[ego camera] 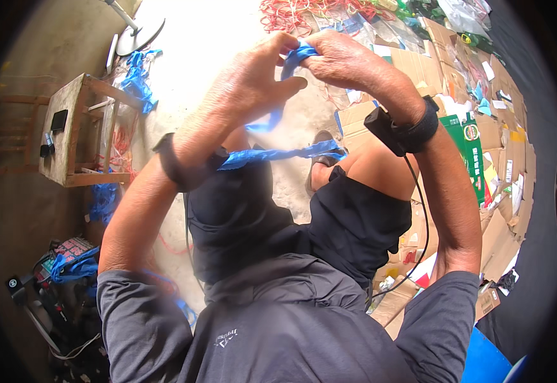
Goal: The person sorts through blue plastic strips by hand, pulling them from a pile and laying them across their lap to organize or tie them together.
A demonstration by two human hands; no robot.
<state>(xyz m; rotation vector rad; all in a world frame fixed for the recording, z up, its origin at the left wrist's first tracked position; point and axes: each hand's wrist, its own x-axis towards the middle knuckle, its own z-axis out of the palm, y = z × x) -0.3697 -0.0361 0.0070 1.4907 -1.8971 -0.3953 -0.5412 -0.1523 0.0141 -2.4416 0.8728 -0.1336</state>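
Observation:
My right hand is closed on a twisted strip of thin blue plastic film, held above the floor in front of my knees. My left hand is beside it, its thumb spread away and its curled fingertips at the strip. Whether those fingertips grip the film is hidden. From there the film drops behind my left hand and shows again, blurred, below it. A second length of blue film stretches across between my knees. Black straps circle both wrists; the right one carries a dark device with a cable.
Flattened cardboard and scraps cover the right side. Red strapping lies in a tangle ahead. On the left are a wooden stool bearing small dark objects, a stand with a round base, and more blue film.

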